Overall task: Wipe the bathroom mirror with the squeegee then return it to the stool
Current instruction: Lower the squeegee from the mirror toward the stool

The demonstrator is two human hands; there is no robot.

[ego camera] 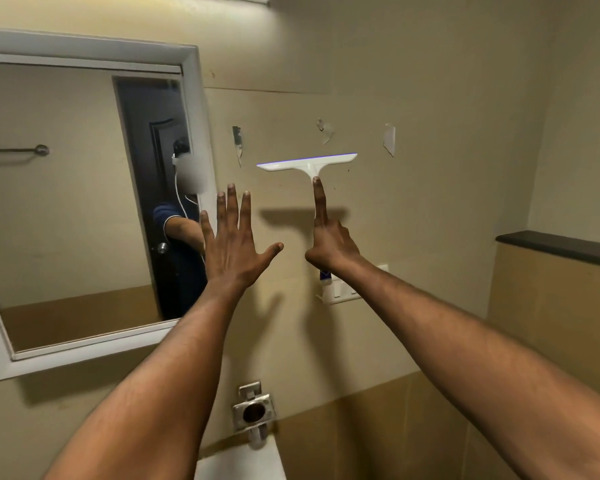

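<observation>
A white squeegee with a blue rubber edge is held upright in front of the beige wall, blade on top and level. My right hand grips its handle, index finger stretched up along it. The white-framed mirror hangs on the wall at the left, apart from the squeegee. My left hand is raised flat with fingers spread, over the mirror's right frame edge, holding nothing. The stool is out of view.
A white wall holder with a tube sits below my right hand. A metal bracket and a white basin edge lie low in the middle. A dark ledge juts out at the right. Torn stickers mark the wall.
</observation>
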